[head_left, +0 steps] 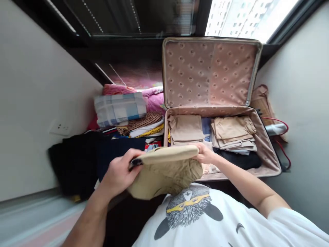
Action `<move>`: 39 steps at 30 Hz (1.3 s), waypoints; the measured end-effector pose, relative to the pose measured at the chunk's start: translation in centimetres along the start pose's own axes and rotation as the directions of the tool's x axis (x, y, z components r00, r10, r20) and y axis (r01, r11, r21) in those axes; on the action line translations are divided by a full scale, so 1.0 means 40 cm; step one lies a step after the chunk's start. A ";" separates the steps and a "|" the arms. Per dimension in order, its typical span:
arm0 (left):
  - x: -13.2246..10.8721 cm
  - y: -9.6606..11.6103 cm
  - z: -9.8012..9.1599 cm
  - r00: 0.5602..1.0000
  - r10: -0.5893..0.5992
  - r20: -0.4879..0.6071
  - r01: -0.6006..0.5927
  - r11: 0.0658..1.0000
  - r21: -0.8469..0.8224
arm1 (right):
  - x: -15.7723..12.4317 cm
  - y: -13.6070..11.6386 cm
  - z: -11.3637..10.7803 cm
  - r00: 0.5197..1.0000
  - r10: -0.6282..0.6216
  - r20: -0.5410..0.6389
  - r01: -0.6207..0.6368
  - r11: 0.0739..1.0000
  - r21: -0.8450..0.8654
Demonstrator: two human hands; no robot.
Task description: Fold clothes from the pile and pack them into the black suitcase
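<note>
A pair of khaki pants [164, 171], partly folded, hangs between my two hands in front of my shirt. My left hand [122, 171] grips the left end, where a small dark patch shows by the fingers. At the other end, my right hand [204, 153] pinches the top edge. Just beyond stands an open suitcase [268, 154] with a pink patterned lining. Inside it, a folded beige garment [186, 127] lies at the left and a stack of folded tan clothes [233, 128] at the right. Black clothing [238, 158] lies below that stack.
Left of the suitcase are a folded plaid cloth [119, 108], pink bedding [154, 99], a pile of folded clothes [146, 127] and dark clothes [79, 161]. The suitcase lid [210, 72] leans up before the window [239, 19]. A brown bag [264, 103] stands by the right wall.
</note>
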State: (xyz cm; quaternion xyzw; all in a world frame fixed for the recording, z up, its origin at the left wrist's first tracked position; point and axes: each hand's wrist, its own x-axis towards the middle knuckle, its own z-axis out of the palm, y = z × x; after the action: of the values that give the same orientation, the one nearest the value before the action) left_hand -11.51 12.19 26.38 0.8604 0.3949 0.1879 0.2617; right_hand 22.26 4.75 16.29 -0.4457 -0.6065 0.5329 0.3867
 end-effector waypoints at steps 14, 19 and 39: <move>0.829 0.091 0.562 0.886 -0.123 0.448 0.057 0.986 0.159 | -0.136 0.365 -0.323 0.644 0.597 -0.478 -0.278 0.765 0.580; 0.746 0.085 0.790 0.895 -0.170 0.412 0.053 0.958 0.281 | -0.135 0.472 -0.364 0.513 0.400 -0.759 -0.696 0.712 -0.095; 0.431 0.006 1.031 0.824 -0.312 0.473 0.149 0.925 0.350 | -0.131 0.656 -0.375 0.823 0.274 -0.497 -0.565 0.321 -0.760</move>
State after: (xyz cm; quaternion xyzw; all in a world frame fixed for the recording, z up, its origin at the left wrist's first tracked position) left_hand 21.12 13.02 -4.16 0.8532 0.4354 -0.1468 0.2468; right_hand 41.39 5.20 -7.71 -0.7917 -0.5918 0.1500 0.0231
